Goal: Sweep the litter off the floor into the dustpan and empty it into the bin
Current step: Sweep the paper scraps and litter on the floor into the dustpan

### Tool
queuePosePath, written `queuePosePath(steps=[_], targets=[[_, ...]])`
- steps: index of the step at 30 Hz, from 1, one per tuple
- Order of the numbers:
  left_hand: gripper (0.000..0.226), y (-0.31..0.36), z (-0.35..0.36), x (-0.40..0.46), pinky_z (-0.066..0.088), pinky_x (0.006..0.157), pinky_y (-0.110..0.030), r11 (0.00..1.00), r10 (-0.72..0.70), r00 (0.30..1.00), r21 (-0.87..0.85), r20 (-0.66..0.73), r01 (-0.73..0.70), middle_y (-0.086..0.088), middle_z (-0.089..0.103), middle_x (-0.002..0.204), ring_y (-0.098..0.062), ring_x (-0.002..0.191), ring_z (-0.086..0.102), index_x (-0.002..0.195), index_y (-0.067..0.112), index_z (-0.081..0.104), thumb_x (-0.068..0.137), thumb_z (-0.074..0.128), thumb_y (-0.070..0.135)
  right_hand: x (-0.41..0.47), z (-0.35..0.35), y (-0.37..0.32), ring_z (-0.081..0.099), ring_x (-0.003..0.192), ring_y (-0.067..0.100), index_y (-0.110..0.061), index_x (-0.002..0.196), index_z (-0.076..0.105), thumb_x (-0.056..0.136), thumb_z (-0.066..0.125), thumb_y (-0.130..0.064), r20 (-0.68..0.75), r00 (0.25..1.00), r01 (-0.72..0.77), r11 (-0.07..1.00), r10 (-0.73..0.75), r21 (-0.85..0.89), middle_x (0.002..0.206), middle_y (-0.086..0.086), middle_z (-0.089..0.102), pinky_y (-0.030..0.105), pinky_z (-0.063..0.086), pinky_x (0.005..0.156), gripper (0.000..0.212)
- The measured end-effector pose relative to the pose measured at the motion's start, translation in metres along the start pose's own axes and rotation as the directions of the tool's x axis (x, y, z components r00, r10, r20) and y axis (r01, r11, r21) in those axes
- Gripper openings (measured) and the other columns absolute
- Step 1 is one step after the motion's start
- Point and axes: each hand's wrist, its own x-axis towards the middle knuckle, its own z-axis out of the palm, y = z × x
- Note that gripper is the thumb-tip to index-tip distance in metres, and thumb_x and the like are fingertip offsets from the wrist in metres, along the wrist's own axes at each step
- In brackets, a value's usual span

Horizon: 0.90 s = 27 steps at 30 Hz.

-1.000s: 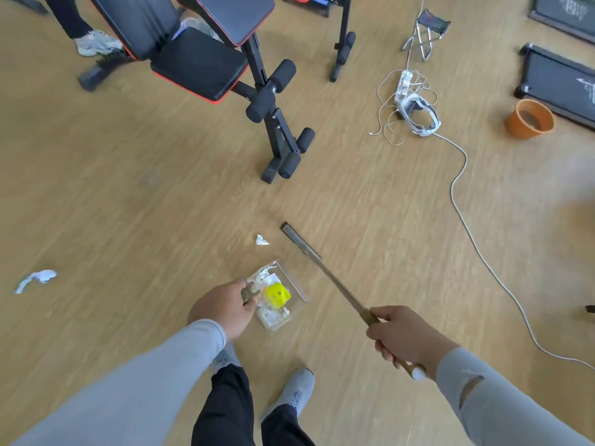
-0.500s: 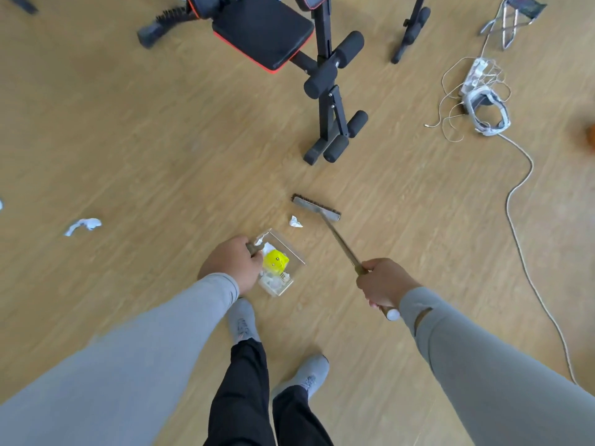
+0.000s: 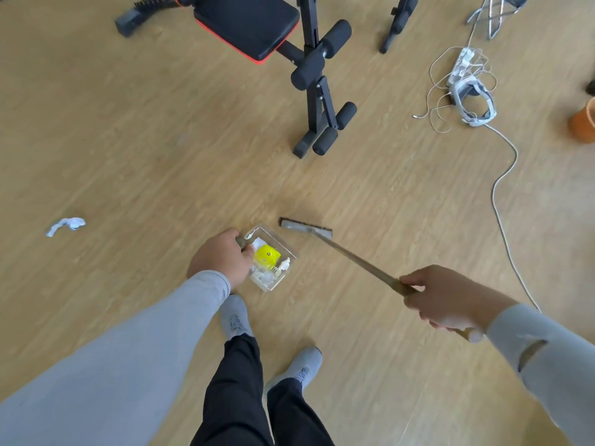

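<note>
Down by our feet on the wood floor (image 3: 128, 149) a lot is hard to read. Our left hand (image 3: 222, 260) covers the handle of the clear dustpan (image 3: 273, 252), so we only see a bit of it poking past the knuckles; the fingers are curled tight round it. Inside the pan there's a yellow scrap (image 3: 266, 254) and some white bits (image 3: 267, 277), too jumbled to tell apart. Our right hand (image 3: 447, 297) is wrapped round the broom handle (image 3: 357, 263), hiding part of it, with the end sticking out behind the wrist. The broom head (image 3: 306, 227) sits on the floor just beside the pan's open edge. One crumpled white paper (image 3: 66, 225) lies well off to the left. A weight bench (image 3: 273, 33) and an orange pot (image 3: 584, 122) get cut off by the frame edges, and no bin is visible to us.
</note>
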Motion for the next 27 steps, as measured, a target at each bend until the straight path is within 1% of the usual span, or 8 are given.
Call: queuePosePath(steps=[5,8,11,15,19,22,25,27], targets=[[0.027,-0.001,0.001,-0.001,0.055,0.079,-0.039,1.0,-0.004,0.999,0.001,-0.034,0.004,0.003,0.065,0.094,-0.029,0.083,0.061,0.112,0.019,0.063,0.094,0.06,0.039,0.043,0.041,-0.02,0.073,0.065,0.033,-0.011,0.125,0.062,0.09,0.049,-0.013,-0.039,0.999,0.009,0.999,-0.01,-0.042,0.075,0.015,0.074,0.04,0.059,0.062,0.038],[0.028,0.0,0.003,0.0,0.054,0.077,-0.036,1.0,0.001,0.999,0.016,-0.036,0.0,0.006,0.061,0.09,-0.027,0.082,0.059,0.114,0.019,0.063,0.094,0.06,0.039,0.048,0.06,-0.02,0.061,0.054,0.026,-0.009,0.126,0.06,0.092,0.048,-0.01,0.031,1.0,-0.005,0.999,0.004,0.047,0.069,0.013,0.069,0.032,0.049,0.054,0.037],[0.032,0.001,0.006,0.001,0.056,0.081,-0.041,1.0,-0.002,1.0,0.016,-0.022,0.003,-0.001,0.069,0.101,-0.029,0.086,0.063,0.116,0.016,0.062,0.095,0.058,0.04,0.04,0.061,-0.008,0.053,0.05,0.023,-0.013,0.12,0.06,0.091,0.051,-0.007,0.085,0.995,-0.062,0.979,0.046,0.195,0.065,0.013,0.063,0.026,0.041,0.046,0.031],[0.034,0.001,0.008,0.0,0.057,0.083,-0.043,0.999,0.015,1.0,0.04,0.002,-0.015,-0.004,0.071,0.108,-0.029,0.087,0.064,0.12,0.014,0.06,0.096,0.056,0.038,0.023,0.033,0.006,0.047,0.041,0.018,-0.016,0.124,0.059,0.092,0.058,-0.007,0.113,0.991,-0.117,0.908,0.078,0.402,0.059,0.011,0.06,0.023,0.035,0.04,0.033],[0.035,-0.007,0.0,-0.002,0.057,0.083,-0.042,0.999,0.0,1.0,0.033,0.025,-0.001,-0.004,0.071,0.109,-0.032,0.092,0.065,0.122,0.015,0.059,0.096,0.056,0.039,-0.006,0.019,0.002,0.047,0.043,0.018,-0.016,0.118,0.06,0.094,0.059,-0.007,0.079,0.994,-0.099,0.896,0.072,0.433,0.062,0.012,0.061,0.024,0.034,0.041,0.026],[0.035,-0.019,-0.011,-0.007,0.055,0.082,-0.039,1.0,-0.017,0.995,-0.001,0.101,0.018,-0.003,0.069,0.106,-0.029,0.088,0.062,0.122,0.017,0.059,0.096,0.056,0.041,-0.026,0.024,-0.011,0.047,0.044,0.018,-0.019,0.117,0.056,0.094,0.058,-0.01,0.037,0.997,-0.071,0.906,0.061,0.417,0.062,0.011,0.062,0.024,0.034,0.042,0.025],[0.028,-0.037,-0.024,-0.016,0.054,0.08,-0.035,0.998,-0.011,0.982,-0.052,0.188,0.021,0.004,0.067,0.097,-0.024,0.086,0.063,0.111,0.024,0.062,0.094,0.057,0.045,-0.043,0.026,-0.031,0.049,0.047,0.02,-0.019,0.114,0.056,0.095,0.055,-0.011,-0.009,0.999,-0.04,0.914,0.048,0.403,0.064,0.012,0.063,0.023,0.036,0.041,0.02],[0.016,-0.05,-0.042,-0.021,0.055,0.079,-0.035,0.995,-0.018,0.982,-0.092,0.19,0.036,0.006,0.067,0.093,-0.022,0.085,0.065,0.097,0.028,0.061,0.093,0.059,0.044,-0.05,0.02,-0.043,0.049,0.053,0.024,-0.013,0.106,0.06,0.094,0.054,-0.011,-0.026,0.999,-0.032,0.924,0.045,0.381,0.064,0.013,0.063,0.024,0.035,0.042,0.014]])
